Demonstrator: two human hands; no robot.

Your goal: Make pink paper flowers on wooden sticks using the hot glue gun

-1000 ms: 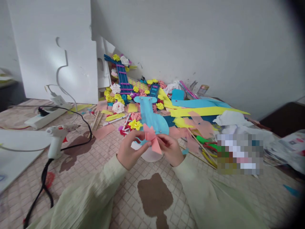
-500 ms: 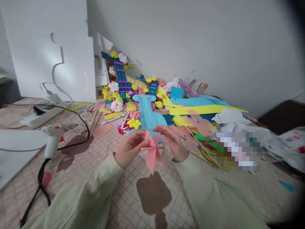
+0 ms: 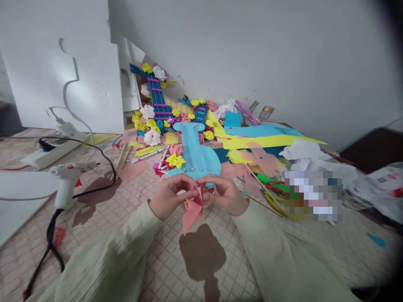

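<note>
Both my hands meet above the patterned tablecloth [image 3: 151,251] and pinch one folded piece of pink paper [image 3: 192,209]. My left hand [image 3: 168,197] grips its upper left part with closed fingers. My right hand [image 3: 222,193] pinches the upper right part, fingers curled. The paper's long point hangs down toward me. Just behind my hands lies a light blue guitar-shaped cutout [image 3: 197,153] with a yellow paper flower [image 3: 176,160] beside it.
A white glue gun [image 3: 64,184] with a black cord stands at the left, near a power strip [image 3: 47,153]. Coloured paper sheets, paper flowers, sticks and scissors [image 3: 277,195] pile up behind and right. White boards [image 3: 63,63] lean on the wall.
The spread pink paper shape has been gathered between both hands and now hangs folded downward. My right hand closed onto it. The view drifted slightly left and up.
</note>
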